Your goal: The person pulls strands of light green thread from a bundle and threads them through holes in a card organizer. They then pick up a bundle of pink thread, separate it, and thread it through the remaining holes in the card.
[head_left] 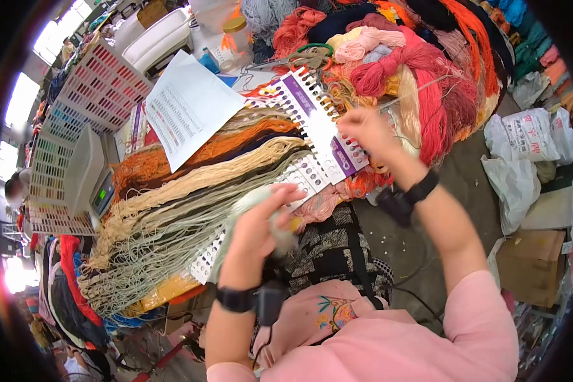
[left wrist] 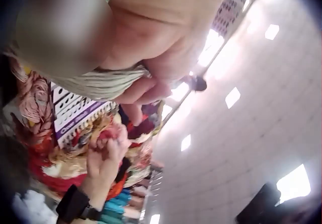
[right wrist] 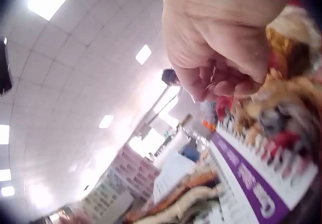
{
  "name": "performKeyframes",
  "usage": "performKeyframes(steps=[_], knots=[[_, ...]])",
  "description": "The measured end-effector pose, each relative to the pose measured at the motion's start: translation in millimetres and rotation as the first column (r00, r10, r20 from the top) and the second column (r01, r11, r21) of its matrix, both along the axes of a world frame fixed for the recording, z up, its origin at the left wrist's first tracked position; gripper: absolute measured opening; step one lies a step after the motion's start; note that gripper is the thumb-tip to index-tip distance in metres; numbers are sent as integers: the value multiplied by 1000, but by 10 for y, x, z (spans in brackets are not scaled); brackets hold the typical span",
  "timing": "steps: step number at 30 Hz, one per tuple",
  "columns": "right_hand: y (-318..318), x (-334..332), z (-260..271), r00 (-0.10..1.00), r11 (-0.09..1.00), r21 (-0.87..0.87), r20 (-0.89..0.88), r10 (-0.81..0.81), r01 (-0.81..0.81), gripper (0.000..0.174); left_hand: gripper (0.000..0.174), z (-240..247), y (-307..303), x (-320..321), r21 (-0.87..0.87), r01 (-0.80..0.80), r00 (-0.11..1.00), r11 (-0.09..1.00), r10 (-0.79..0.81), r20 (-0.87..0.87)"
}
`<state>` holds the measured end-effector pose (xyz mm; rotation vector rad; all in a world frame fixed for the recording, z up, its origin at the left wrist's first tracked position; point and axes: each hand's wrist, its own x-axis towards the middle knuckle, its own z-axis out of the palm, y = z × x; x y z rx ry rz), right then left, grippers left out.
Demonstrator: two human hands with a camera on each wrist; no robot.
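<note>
The left hand (head_left: 254,226) grips a pale green hank of yarn (head_left: 251,200) above the front of the laid-out skeins; in the left wrist view the yarn (left wrist: 108,83) runs under its curled fingers. Over the right end of a white and purple card with punched holes (head_left: 312,118), the right hand (head_left: 366,130) is raised, thumb and fingers drawn together. The right wrist view shows a thin pale strand at the fingertips of this hand (right wrist: 221,48), with the card (right wrist: 246,184) below. A second holed card (head_left: 309,175) lies beside the first, partly under the left fingertips.
Beige, orange and grey-green skeins (head_left: 204,178) cover the table's left part, with a printed sheet (head_left: 188,108) on them. Colour charts (head_left: 102,83) stand behind at left. Pink and red yarn (head_left: 436,95) is heaped at right; white bags (head_left: 522,140) lie beyond.
</note>
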<state>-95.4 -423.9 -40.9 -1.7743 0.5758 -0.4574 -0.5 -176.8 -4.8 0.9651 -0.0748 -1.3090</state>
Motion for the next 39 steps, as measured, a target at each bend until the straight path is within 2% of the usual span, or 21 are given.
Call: performKeyframes(steps=[1,2,4,6,10,11,14,17,21,23,24,25,26,28,29,31,32,33,36,38,39], knots=[[28,42,-333,994,997,-55,99,53,-48,7,24,-175,-199,-18,43,24,999,999,-25,36],[231,26,-218,1000,962,-273,-7,2,-4,7,22,-182,-403,-89,209,-24,996,978,5,92],[445,40,-243,999,934,-357,-22,-33,23,10,15,-428,-668,-110,311,-15,983,950,-43,179],[498,68,-328,999,798,-601,45,-19,42,9,11,-593,-836,-102,379,38,955,925,-146,259],[356,72,-272,994,767,-632,83,-71,107,8,9,-605,-812,-110,409,44,902,911,-212,375],[326,59,-299,999,768,-639,28,-25,37,10,8,-586,-788,-122,417,0,912,909,-171,373],[459,22,-375,967,743,-665,136,218,-74,16,9,-560,-767,-74,322,-41,949,946,-64,308],[511,-36,-383,959,739,-667,138,248,-95,22,10,-653,-838,-79,208,-157,954,965,93,285],[491,-15,-406,960,830,-551,177,217,-85,19,10,-734,-889,-59,483,-55,951,874,-102,293],[502,-3,-376,973,862,-502,161,164,-62,18,11,-656,-809,-63,250,-139,958,958,66,280],[490,-8,-380,973,855,-515,158,169,-65,16,12,-628,-746,-47,128,-188,955,974,150,257],[471,-12,-392,973,848,-526,156,172,-65,16,14,-612,-673,31,90,-233,970,968,225,95],[471,-24,-410,973,843,-534,153,171,-64,15,15,-589,-616,100,-5,-207,971,978,205,-123],[458,-31,-404,968,941,-314,165,189,-130,14,17,-502,-525,171,-197,-231,843,953,96,-529],[447,-19,-388,964,966,-202,175,200,-164,14,19,-494,-554,169,-231,-188,865,955,50,-499],[438,-19,-396,964,987,76,239,120,-141,13,22,-536,-674,109,-62,82,990,995,-89,-110],[421,-27,-386,963,969,211,259,72,-129,13,23,-547,-748,57,59,187,978,981,-191,81],[405,-46,-358,972,974,187,218,89,-131,15,23,-502,-807,-9,248,175,942,953,-235,239],[394,-45,-357,967,973,-126,140,211,-195,19,20,-192,-519,106,379,-50,850,924,-160,502],[403,-60,-317,974,971,-136,86,210,-198,26,14,-34,102,564,242,-220,919,945,118,376],[410,-52,-318,976,970,-153,80,204,-190,27,22,-83,558,895,98,-345,856,933,270,441]])
